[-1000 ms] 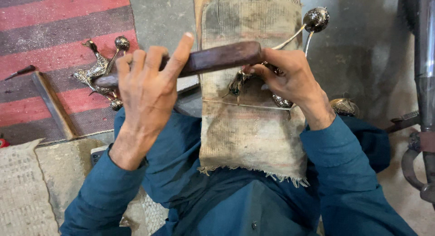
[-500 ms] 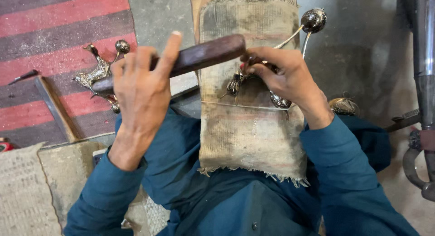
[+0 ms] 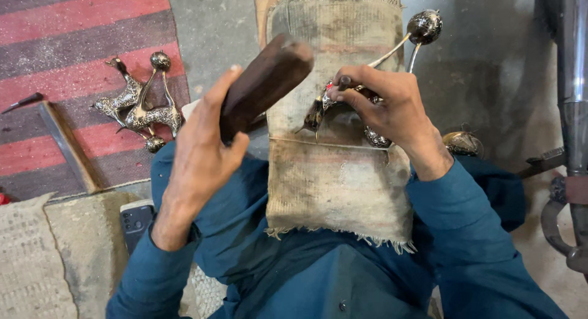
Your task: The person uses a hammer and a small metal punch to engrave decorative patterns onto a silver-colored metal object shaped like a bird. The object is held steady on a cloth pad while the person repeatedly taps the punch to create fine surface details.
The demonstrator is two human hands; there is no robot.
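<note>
- Vs 0.5 s ago: wood block (image 3: 264,80) no longer lies flat across the cloth; I see it tipped up, its end facing cam.
- L hand (image 3: 199,157): fingers wrapped tight round block, thumb up its side.
- R hand (image 3: 392,108): unchanged spot, fingers pinched narrow on metal figure (image 3: 324,108), pressing it to burlap (image 3: 337,172) over lap.
- Figure's ball end (image 3: 424,26) sticks out past R hand.
- Two more figures (image 3: 138,108) on red rug (image 3: 79,25), well apart to L.

The left hand (image 3: 205,150) is gripping with fingers curled and thumb extending upward, wrist bending back, forearm rising from the lower left. The right hand (image 3: 386,105) is pinching with fingertips (image 3: 343,86) pointing left, palm down, its blue-sleeved forearm angling in from the lower right.
</note>
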